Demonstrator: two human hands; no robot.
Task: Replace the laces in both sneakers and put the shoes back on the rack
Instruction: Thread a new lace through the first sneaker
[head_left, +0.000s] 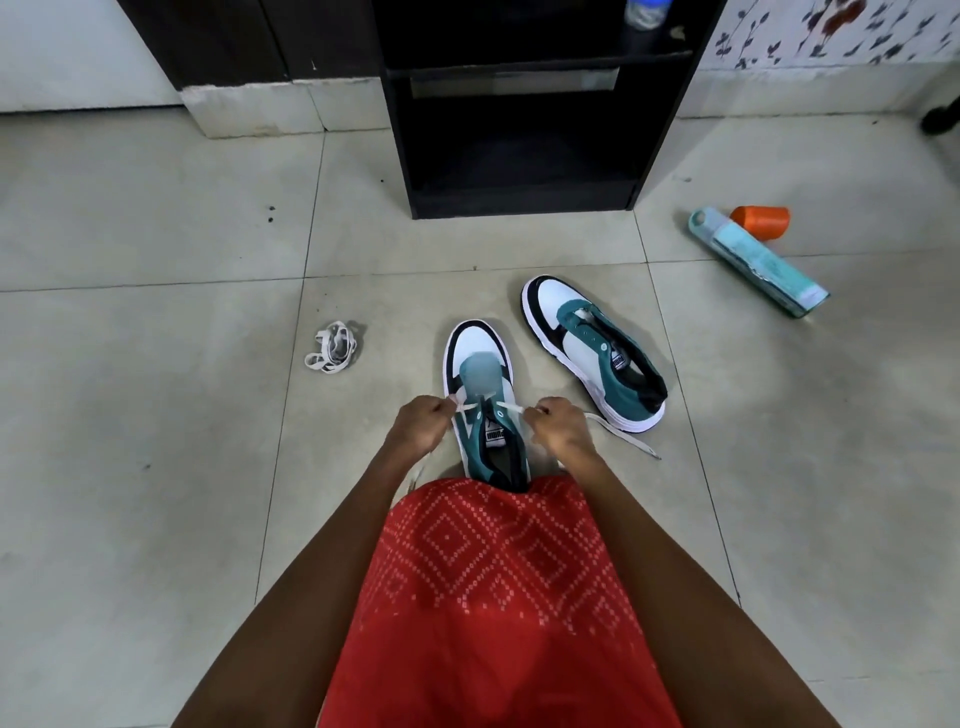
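While the near sneaker (480, 358) stands on the floor (156, 467) before the rack (519, 156), the left hand (421, 426) and right hand (563, 431) each pinch in a tight grip one side of its white lace (514, 409); the second sneaker (592, 353) lies just beside.

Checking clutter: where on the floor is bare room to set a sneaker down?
Bare tile: between the lace bundle and the rack; between the unlaced sneaker and the teal bottle. Crowded where the left hand and right hand lace the near sneaker.

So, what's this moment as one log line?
left hand: pinches lace; right hand: pinches lace; near sneaker: partly laced; far sneaker: unlaced
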